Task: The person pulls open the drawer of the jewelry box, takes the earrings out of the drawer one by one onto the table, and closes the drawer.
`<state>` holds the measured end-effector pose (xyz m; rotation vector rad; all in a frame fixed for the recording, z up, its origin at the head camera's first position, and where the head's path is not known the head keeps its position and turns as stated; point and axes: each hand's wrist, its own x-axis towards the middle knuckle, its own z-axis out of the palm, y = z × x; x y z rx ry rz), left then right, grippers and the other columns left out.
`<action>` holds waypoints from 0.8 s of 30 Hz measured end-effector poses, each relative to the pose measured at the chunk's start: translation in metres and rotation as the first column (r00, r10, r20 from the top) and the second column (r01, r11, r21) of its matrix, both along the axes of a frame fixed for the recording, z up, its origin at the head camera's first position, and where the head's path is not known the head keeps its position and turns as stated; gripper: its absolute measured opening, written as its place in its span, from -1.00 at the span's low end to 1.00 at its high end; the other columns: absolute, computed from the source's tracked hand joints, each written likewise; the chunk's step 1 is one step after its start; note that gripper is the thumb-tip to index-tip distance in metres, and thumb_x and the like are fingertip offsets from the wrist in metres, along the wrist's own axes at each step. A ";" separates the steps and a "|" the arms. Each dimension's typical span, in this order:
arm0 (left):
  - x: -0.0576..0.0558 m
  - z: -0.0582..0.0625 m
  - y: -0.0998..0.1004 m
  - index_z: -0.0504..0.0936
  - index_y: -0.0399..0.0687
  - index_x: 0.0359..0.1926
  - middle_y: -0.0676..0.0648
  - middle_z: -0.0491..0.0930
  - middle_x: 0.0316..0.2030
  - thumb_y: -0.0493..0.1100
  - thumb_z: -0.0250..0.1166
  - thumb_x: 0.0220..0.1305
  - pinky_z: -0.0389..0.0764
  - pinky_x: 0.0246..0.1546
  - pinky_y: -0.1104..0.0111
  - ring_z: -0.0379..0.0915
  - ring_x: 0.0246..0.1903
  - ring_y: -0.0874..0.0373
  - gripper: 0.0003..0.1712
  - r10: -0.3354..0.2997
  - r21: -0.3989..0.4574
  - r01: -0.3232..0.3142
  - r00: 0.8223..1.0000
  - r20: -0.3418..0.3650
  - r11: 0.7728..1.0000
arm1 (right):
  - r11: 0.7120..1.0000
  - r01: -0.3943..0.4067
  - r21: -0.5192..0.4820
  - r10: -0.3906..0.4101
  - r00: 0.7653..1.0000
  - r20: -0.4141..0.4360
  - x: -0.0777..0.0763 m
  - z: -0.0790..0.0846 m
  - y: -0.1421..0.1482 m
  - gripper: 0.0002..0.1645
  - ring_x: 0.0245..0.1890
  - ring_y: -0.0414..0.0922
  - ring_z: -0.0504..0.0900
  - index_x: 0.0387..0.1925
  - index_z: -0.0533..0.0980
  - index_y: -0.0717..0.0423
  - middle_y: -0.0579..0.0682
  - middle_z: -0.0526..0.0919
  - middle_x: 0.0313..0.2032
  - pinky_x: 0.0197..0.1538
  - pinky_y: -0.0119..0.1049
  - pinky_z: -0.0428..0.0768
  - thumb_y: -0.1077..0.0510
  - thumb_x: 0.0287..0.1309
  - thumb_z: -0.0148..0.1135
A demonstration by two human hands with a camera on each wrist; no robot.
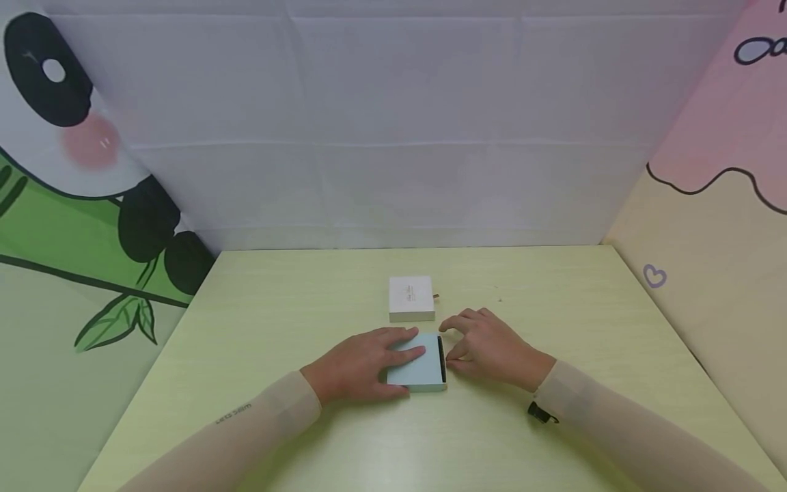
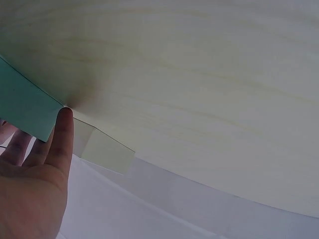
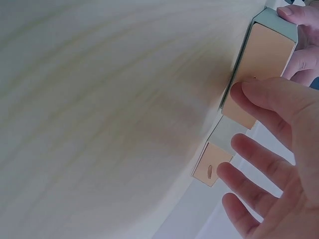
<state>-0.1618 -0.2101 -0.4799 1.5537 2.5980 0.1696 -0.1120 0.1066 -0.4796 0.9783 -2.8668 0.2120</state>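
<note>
A light blue drawer box (image 1: 418,374) lies flat on the table in the head view. My left hand (image 1: 363,365) grips it from the left, thumb along the near side and fingers over the top and far side. At its right end, a dark strip shows between sleeve and drawer front, so the drawer stands slightly out. The drawer front (image 3: 266,47) looks tan in the right wrist view. There my right hand (image 3: 279,134) pinches thumb and index finger together at the middle of that front, the pull tab hidden by the fingertips, other fingers spread.
Just behind the blue box stands a white box (image 1: 410,295) with lettering on its lid and a small brown ribbon tab (image 1: 436,296) at its right side. The pale wood table (image 1: 277,294) ends at a white cloth backdrop (image 1: 393,137). Printed panels flank both sides.
</note>
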 end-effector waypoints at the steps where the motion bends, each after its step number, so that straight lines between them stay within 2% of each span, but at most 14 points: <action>1: 0.000 0.000 0.000 0.48 0.36 0.81 -0.02 0.38 0.85 0.32 0.50 0.61 0.68 0.67 0.01 0.43 0.79 -0.06 -0.11 0.000 -0.001 0.000 1.000 0.000 1.000 | 1.000 0.002 0.001 -0.002 1.000 0.002 0.000 0.000 0.000 -0.92 0.33 -0.01 0.75 -0.15 1.00 -0.31 -0.06 0.87 0.31 0.29 -0.02 0.72 0.00 0.45 0.69; 20: 0.000 0.001 0.001 0.48 0.35 0.81 -0.03 0.40 0.84 0.33 0.50 0.61 0.68 0.67 0.01 0.45 0.78 -0.06 -0.11 -0.006 -0.001 0.006 1.000 -0.026 1.000 | 1.000 0.008 0.019 -0.007 0.999 -0.054 0.005 -0.003 0.010 -0.95 0.28 -0.02 0.77 -0.16 1.00 -0.32 -0.07 0.88 0.28 0.21 -0.06 0.74 -0.03 0.44 0.71; 24: 0.001 0.002 0.001 0.48 0.34 0.81 -0.03 0.39 0.84 0.32 0.50 0.61 0.68 0.66 0.00 0.45 0.78 -0.07 -0.11 0.001 -0.001 -0.001 1.000 -0.013 1.000 | 1.000 0.014 0.023 -0.013 0.998 -0.062 0.006 -0.004 0.013 -0.96 0.27 -0.03 0.77 -0.17 1.00 -0.32 -0.08 0.88 0.28 0.21 -0.06 0.74 -0.04 0.43 0.72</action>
